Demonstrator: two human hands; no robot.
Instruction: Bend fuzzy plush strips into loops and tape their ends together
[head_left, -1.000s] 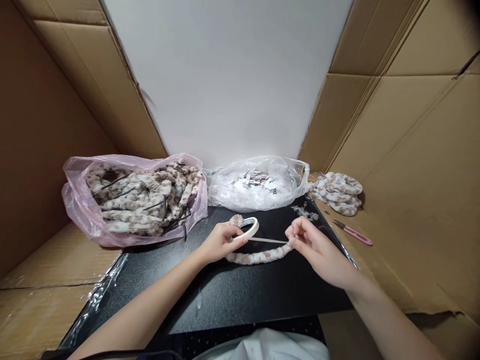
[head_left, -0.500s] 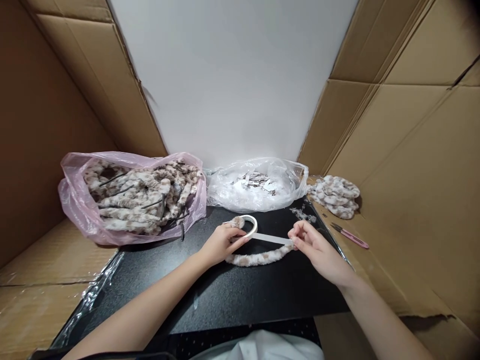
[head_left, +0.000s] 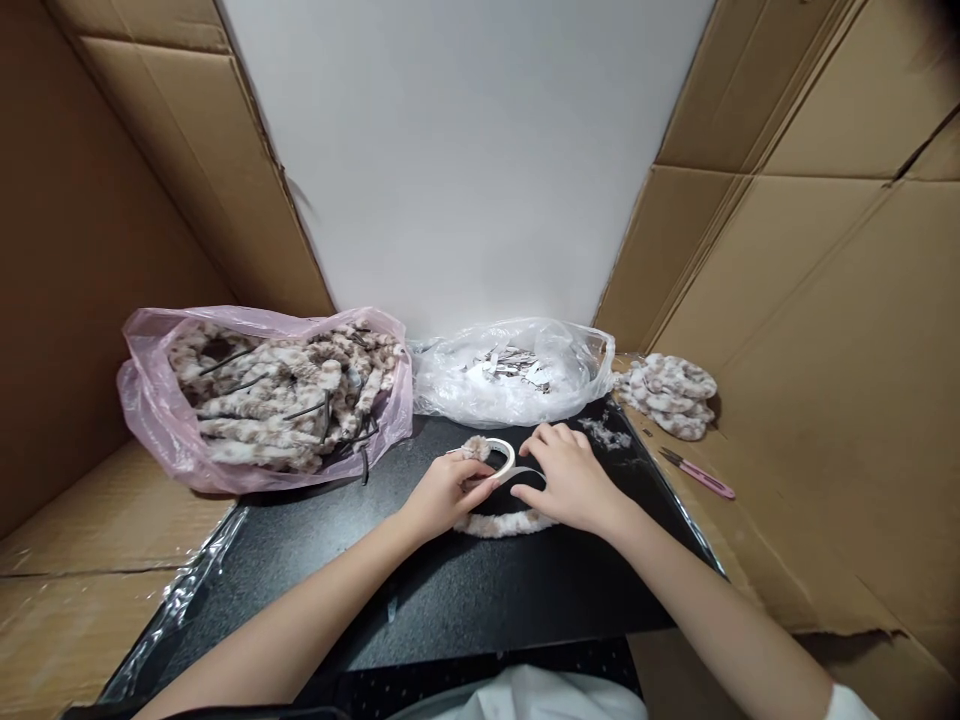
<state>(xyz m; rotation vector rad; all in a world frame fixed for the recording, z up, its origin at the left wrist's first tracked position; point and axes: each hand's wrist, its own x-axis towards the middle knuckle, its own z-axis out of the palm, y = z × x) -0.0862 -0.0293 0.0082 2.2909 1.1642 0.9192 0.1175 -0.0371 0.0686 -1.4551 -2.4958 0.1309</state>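
My left hand (head_left: 448,490) pinches a roll of white tape (head_left: 510,458) between thumb and fingers. A tuft of a fluffy white-and-brown strip (head_left: 504,524) pokes up above those fingers, and the rest curves along the tabletop below. From the roll a loose length of tape (head_left: 531,470) arcs to the right. My right hand (head_left: 568,478) is beside it, thumb and fingers spread apart around the gap next to the roll. The strip's right end is hidden under the right hand.
A pink bag (head_left: 150,345) of fluffy pieces with dark cords lies at back left. Beside it sits a clear bag (head_left: 450,385) of scraps. Pink-handled snips (head_left: 701,475) and a fluffy bundle (head_left: 667,395) are at right, beyond the black table (head_left: 420,620). Cardboard walls flank both sides.
My right hand has moved left toward the roll, and its pinch has opened. The tape, stretched straight before, now hangs in a loose curve. My left hand has barely moved.
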